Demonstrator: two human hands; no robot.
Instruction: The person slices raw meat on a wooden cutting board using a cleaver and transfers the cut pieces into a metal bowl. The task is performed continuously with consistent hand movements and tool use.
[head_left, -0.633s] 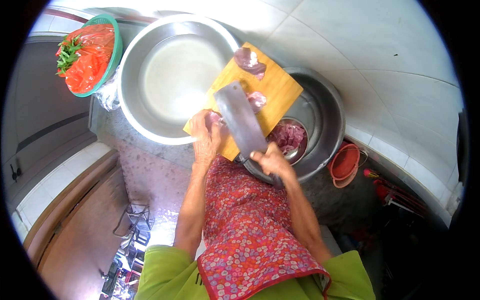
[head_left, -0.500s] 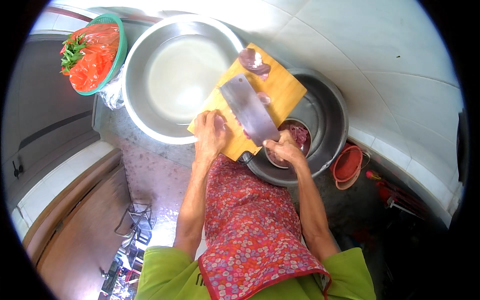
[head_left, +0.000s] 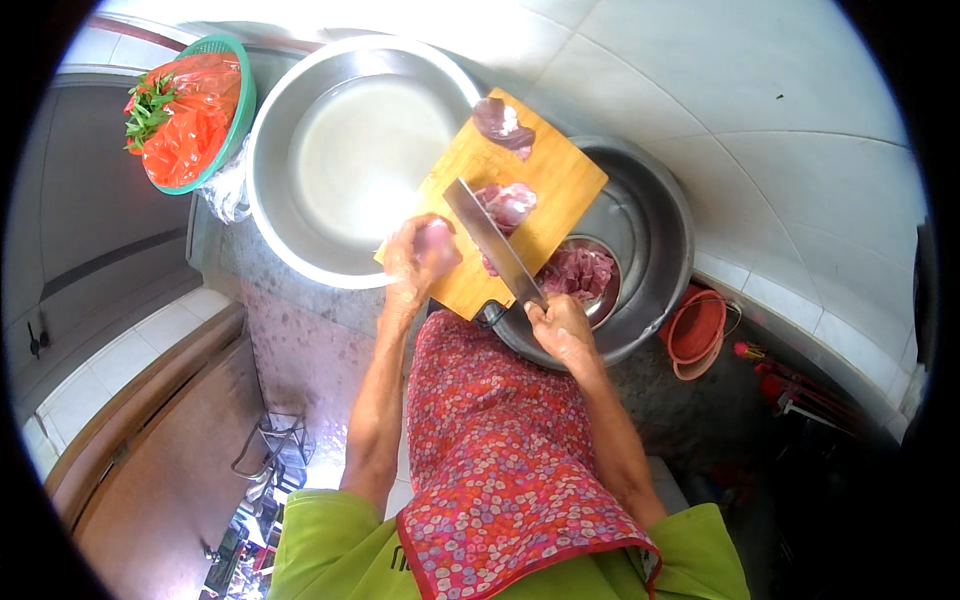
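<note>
My right hand (head_left: 560, 326) grips the handle of a cleaver (head_left: 495, 243), its broad blade standing nearly on edge over the wooden cutting board (head_left: 560, 180). At the board's left edge my left hand (head_left: 410, 262) is closed round a piece of pink meat (head_left: 435, 246). Just right of the blade lies cut meat (head_left: 508, 205). A darker chunk of meat (head_left: 505, 128) rests at the board's far end. Below the board's right side, a metal bowl (head_left: 606, 312) with sliced meat (head_left: 578, 272) stands inside a large grey basin (head_left: 655, 215).
The board bridges the grey basin and a wide metal basin (head_left: 268, 200) of cloudy water. A green basket (head_left: 240, 110) with a red plastic bag (head_left: 195, 125) and green leaves stands at far left. Red buckets (head_left: 695, 335) are on the right, beside the tiled wall (head_left: 810, 180).
The cleaver has turned from lying nearly flat to standing on edge, uncovering the cut meat beside it. My left hand has lifted its piece of meat into clearer sight.
</note>
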